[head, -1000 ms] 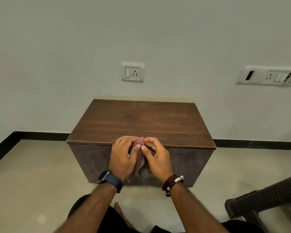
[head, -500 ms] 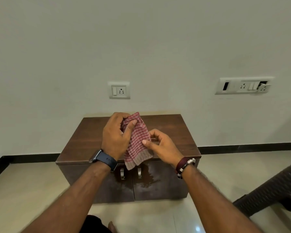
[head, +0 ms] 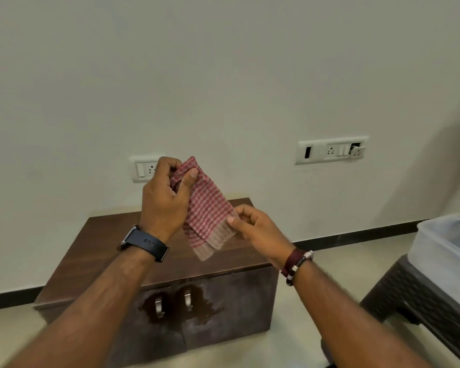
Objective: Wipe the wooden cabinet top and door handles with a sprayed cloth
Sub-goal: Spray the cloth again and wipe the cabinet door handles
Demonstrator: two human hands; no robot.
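A red-and-white checked cloth [head: 206, 208] hangs in the air above the low dark wooden cabinet [head: 96, 240]. My left hand [head: 165, 200] pinches its upper end, and my right hand [head: 255, 227] pinches its lower beige edge. Two metal door handles [head: 173, 304] sit side by side at the top of the cabinet front, inside a dark wet patch. My forearms hide part of the cabinet top and the left door.
The cabinet stands against a pale wall with a socket plate [head: 144, 170] and a wider switch panel [head: 331, 151]. At the right, a dark woven stool [head: 409, 301] carries a translucent plastic box [head: 446, 248]. Light tiled floor [head: 303, 338] lies around.
Both hands have lifted the cloth from the door handles to above the cabinet and spread it out. The view has swung right, and the stool with its box has come in.
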